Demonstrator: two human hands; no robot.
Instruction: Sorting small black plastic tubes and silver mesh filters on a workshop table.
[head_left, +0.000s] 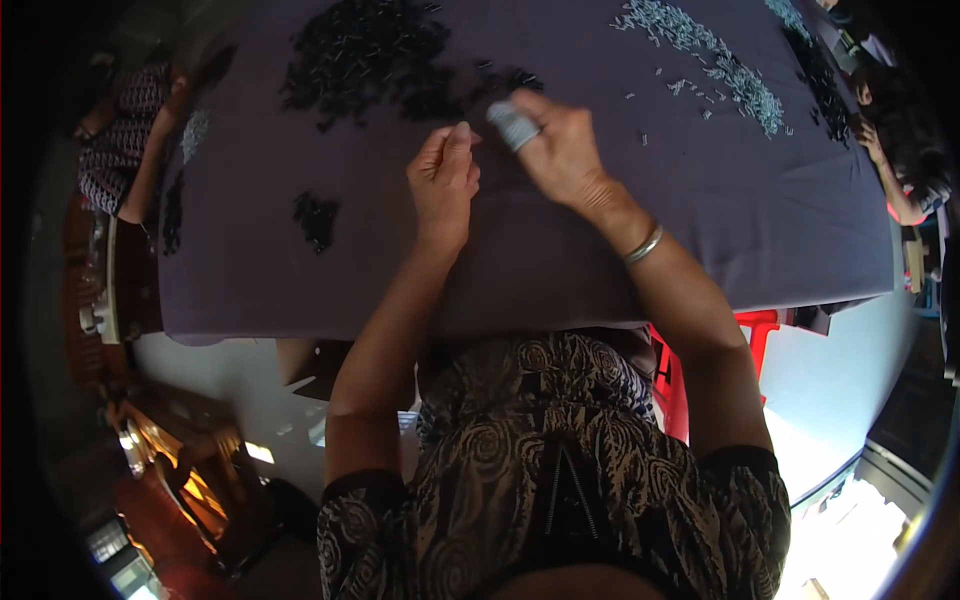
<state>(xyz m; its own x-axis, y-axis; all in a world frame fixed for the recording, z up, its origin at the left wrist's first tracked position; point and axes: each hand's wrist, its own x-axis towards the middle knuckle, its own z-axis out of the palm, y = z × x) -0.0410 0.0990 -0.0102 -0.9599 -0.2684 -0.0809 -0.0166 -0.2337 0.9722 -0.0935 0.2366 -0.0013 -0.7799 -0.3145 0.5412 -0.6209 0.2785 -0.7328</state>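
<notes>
My left hand (pixel 445 182) is held over the middle of the cloth-covered table. Its fingers are curled and pressed together against the thumb; anything between them is too small to make out. Just right of it, my right hand (pixel 562 150) is smeared by motion, with a grey wrap (pixel 513 126) around one digit, seemingly the thumb. Whether it holds a piece I cannot tell. Beyond both hands lies a big heap of small black pieces (pixel 365 60), with a smaller black cluster (pixel 510 78) near the right fingertips. Another small black pile (pixel 316 220) sits left of my left hand.
Small light-grey pieces (pixel 735 75) spread in a band at the far right, some scattered loose. The purple-grey tablecloth (pixel 560 265) ends near my body. Other people sit at the left (pixel 135 140) and right (pixel 890 150) edges. A red stool (pixel 757 335) stands below the table.
</notes>
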